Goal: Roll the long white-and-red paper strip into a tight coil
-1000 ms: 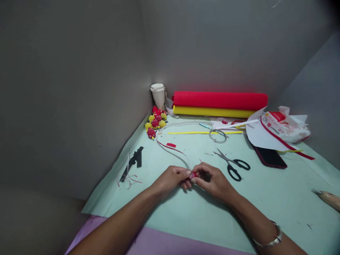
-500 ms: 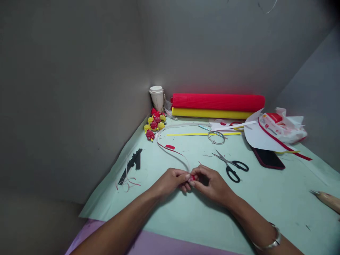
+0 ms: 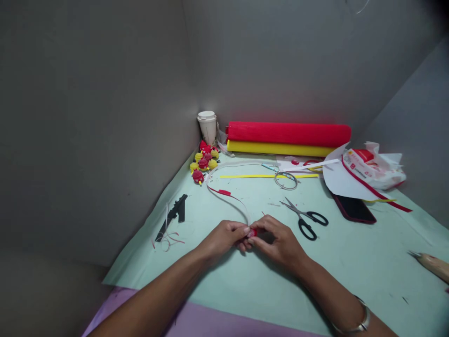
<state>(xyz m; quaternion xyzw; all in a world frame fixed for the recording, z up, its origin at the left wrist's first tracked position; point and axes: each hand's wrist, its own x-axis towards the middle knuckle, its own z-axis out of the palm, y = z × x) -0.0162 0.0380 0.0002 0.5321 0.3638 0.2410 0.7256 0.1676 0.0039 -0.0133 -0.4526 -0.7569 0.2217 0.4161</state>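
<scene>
Between both hands is a small red paper coil [image 3: 251,232], wound from a narrow strip. My left hand [image 3: 229,236] pinches it from the left with thumb and fingers. My right hand [image 3: 275,238] grips its right side, thumb below and forefinger above. From the coil a long paper strip [image 3: 229,202], white on one face and red on its edge, curves away to the back left. Part of the coil is covered by fingertips. A small red paper piece [image 3: 224,192] lies beside the strip.
Black-handled scissors [image 3: 304,217] lie open right of my hands. Black paper scraps [image 3: 172,217] are at left, red and yellow paper balls [image 3: 198,176] near a white cup [image 3: 207,127]. Behind are corrugated rolls [image 3: 287,132]; a phone [image 3: 354,208] and wooden-handled tool [image 3: 433,267] lie right.
Both hands stay almost in place around the coil, fingers shifting slightly so more of its red side shows. The trailing strip has moved a little, now touching or overlapping the small red piece.
</scene>
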